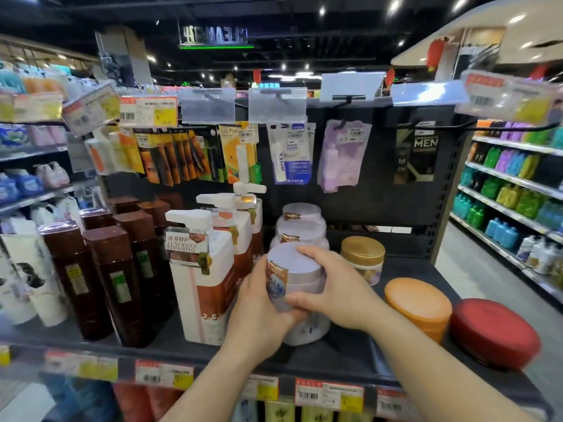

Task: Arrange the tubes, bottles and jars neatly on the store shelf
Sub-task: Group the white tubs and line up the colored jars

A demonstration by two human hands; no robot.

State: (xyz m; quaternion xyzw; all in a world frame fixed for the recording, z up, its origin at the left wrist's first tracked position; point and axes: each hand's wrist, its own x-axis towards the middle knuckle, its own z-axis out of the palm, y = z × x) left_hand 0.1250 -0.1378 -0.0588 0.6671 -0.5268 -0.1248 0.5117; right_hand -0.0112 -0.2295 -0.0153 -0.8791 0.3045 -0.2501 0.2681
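Both hands are wrapped around one pale lilac jar (297, 271) with a flat lilac lid, right at the front middle of the dark store shelf (341, 357). The left hand (259, 312) cups its left side and underside, thumb over the shiny sticker, while the right hand (332, 292) clamps it from the right with fingers curled over the lid's edge. The jar sits on top of another lilac jar (307, 327) that stands on the shelf, though I can't tell if it's resting there or lifted just clear.

Behind it there's another stack of lilac jars (300, 226), going back toward the pegboard. Just left are white pump bottles (207, 269) in a row, and further left, brown bottles (100, 269) with flat caps. To the right: a gold-lidded jar (362, 254) near the back, an orange-lidded jar (419, 306) closer to the front, and a red-lidded jar (495, 330) right by the shelf's end. Price tags (329, 394) run along the shelf's front edge.
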